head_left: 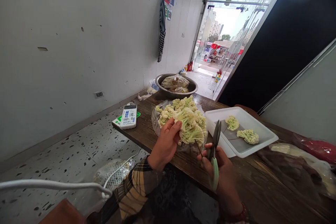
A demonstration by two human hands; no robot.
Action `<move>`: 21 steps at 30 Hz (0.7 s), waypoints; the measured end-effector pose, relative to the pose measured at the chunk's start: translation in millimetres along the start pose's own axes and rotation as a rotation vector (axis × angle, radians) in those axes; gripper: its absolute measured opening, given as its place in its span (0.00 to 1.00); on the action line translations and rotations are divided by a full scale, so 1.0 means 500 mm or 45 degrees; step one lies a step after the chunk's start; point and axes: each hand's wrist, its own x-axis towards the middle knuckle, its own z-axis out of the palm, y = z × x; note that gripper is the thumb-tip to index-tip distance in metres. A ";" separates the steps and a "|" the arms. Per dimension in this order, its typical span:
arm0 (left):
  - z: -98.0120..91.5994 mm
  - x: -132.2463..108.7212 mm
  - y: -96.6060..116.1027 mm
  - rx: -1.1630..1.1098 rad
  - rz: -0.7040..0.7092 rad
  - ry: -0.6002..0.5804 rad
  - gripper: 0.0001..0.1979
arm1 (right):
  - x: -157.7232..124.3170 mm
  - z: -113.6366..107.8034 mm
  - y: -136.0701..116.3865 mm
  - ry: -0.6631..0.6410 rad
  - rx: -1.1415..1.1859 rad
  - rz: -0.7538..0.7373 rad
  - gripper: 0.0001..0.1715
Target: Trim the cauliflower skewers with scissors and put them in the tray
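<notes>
My left hand (166, 143) is closed, thumb and fingers pinching a pale green cauliflower floret (189, 119) over the table. My right hand (222, 171) is wrapped round scissors (214, 173) with a light green handle, their dark blades pointing up. Its fingertips also grip a thin skewer (198, 148), whose upper end meets the floret's underside. Behind the held floret lies a heap of cauliflower (168, 113) on a clear plastic bag (155, 122). To the right, a white tray (265, 143) contains two florets (248, 136), with thin sticks showing beside them.
A metal basin (194, 89) with bagged food stands at the table's far end. On the left edge sits a white payment device (128, 117). Plastic bags (301, 161) lie on the wooden table (246, 182) at right. A white cable (52, 183) crosses the lower left.
</notes>
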 end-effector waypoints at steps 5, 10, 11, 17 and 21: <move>0.001 0.003 0.001 0.037 0.032 0.085 0.16 | -0.004 0.001 -0.016 -0.025 0.045 0.031 0.19; 0.004 0.005 -0.003 0.020 0.048 0.005 0.14 | 0.000 0.010 -0.014 -0.002 0.101 0.046 0.21; 0.005 0.005 -0.003 0.014 0.039 -0.011 0.14 | 0.001 0.012 -0.012 0.003 0.125 0.052 0.21; 0.005 0.002 -0.004 0.020 -0.024 -0.079 0.15 | 0.004 0.021 -0.009 -0.014 0.260 0.101 0.21; 0.003 0.004 -0.006 0.051 -0.053 -0.069 0.16 | 0.006 0.019 -0.008 0.007 0.274 0.078 0.21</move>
